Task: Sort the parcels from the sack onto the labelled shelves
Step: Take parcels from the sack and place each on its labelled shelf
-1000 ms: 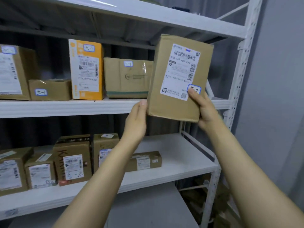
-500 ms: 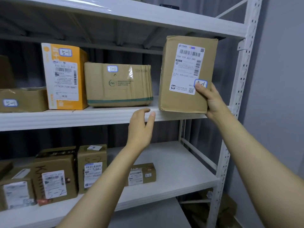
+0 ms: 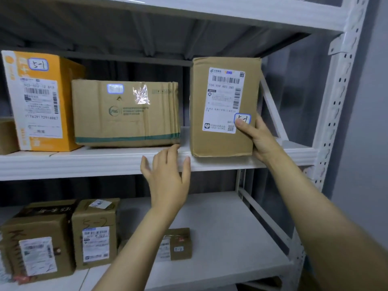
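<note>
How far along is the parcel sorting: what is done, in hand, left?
Done: orange 5-1 box and P&G carton sit on the upper shelf; 5-2 boxes sit below. In hand: the right hand grips the 5-1 EMS parcel on that shelf; the left hand open. Left: letting go; the sack is unseen.

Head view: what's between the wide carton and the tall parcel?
Nothing; head view shows a bare strip of shelf between the wide carton and the tall parcel.
</note>
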